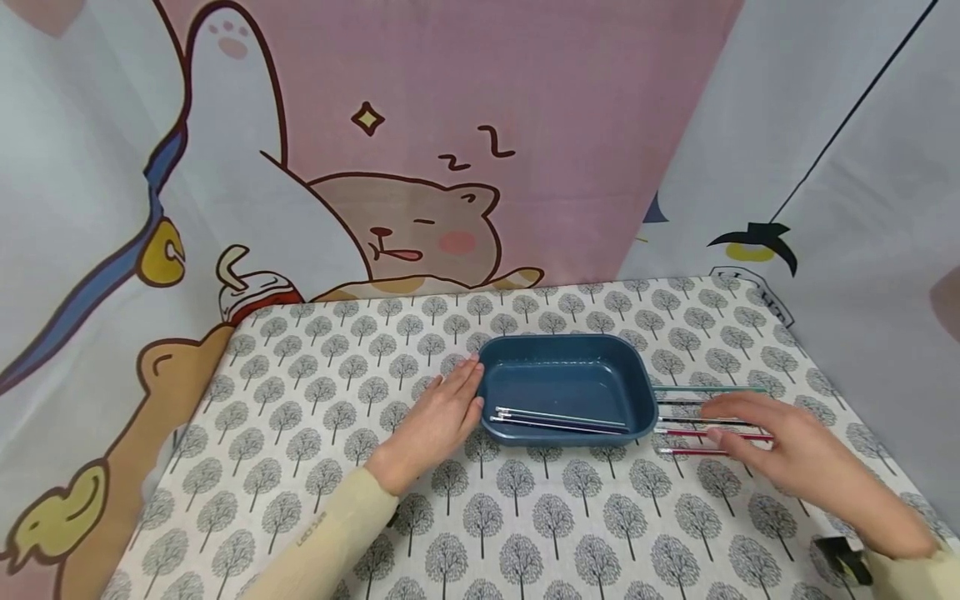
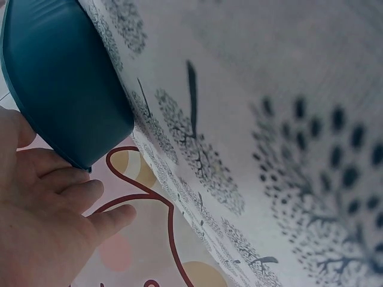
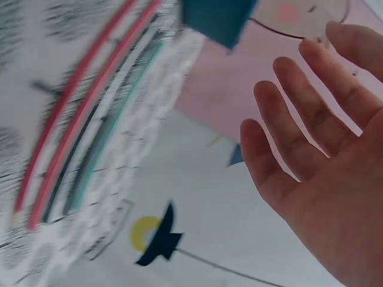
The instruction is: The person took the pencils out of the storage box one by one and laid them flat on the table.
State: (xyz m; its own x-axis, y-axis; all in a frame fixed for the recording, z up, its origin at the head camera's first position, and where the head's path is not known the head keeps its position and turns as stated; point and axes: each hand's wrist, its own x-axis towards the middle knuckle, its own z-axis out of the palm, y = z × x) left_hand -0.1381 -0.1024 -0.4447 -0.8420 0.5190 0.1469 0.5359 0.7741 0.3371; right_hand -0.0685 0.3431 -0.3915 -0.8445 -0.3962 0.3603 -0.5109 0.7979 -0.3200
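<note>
A blue rectangular tray point(image 1: 566, 350) stands on the cloth, with a few slim pencils point(image 1: 558, 422) lying along its near side. My left hand point(image 1: 438, 412) rests against the tray's left end, fingers fairly straight and fingertips at the rim; the left wrist view shows the fingers beside the tray's outer wall point(image 2: 66, 78). To the right of the tray, several more pencils point(image 1: 678, 452) lie side by side, coloured red, dark and teal. Over them hovers my right hand point(image 1: 795, 442), fingers loosely spread. In the right wrist view its palm holds nothing, and red pencils point(image 3: 72, 101) lie apart from it.
A white cloth point(image 1: 300, 492) printed with grey trees covers the table. Behind it hangs a curtain point(image 1: 585, 167) with cartoon animals, which also closes off the left and right sides. A small black device point(image 1: 843, 558) sits at my right wrist.
</note>
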